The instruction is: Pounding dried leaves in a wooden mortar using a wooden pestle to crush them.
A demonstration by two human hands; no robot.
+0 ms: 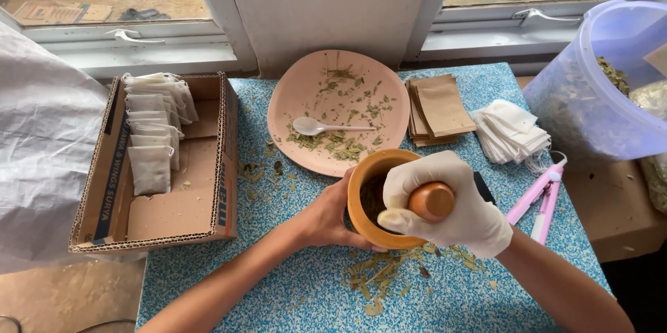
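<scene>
My right hand (451,204), in a white glove, grips a wooden pestle (431,200) that stands in an orange-brown wooden mortar (365,190). Dark crushed material lies inside the mortar. My bare left hand (326,218) wraps around the mortar's left side and holds it on the blue speckled tabletop (292,291). Dried leaf bits (379,274) lie scattered on the table just in front of the mortar.
A pink plate (299,86) with dried leaves and a white plastic spoon (316,126) sits behind the mortar. A cardboard box (201,194) with filled white sachets stands left. Brown paper pouches (439,107), empty white sachets (511,133), a pink tool (538,197) and a clear tub of leaves (601,97) are right.
</scene>
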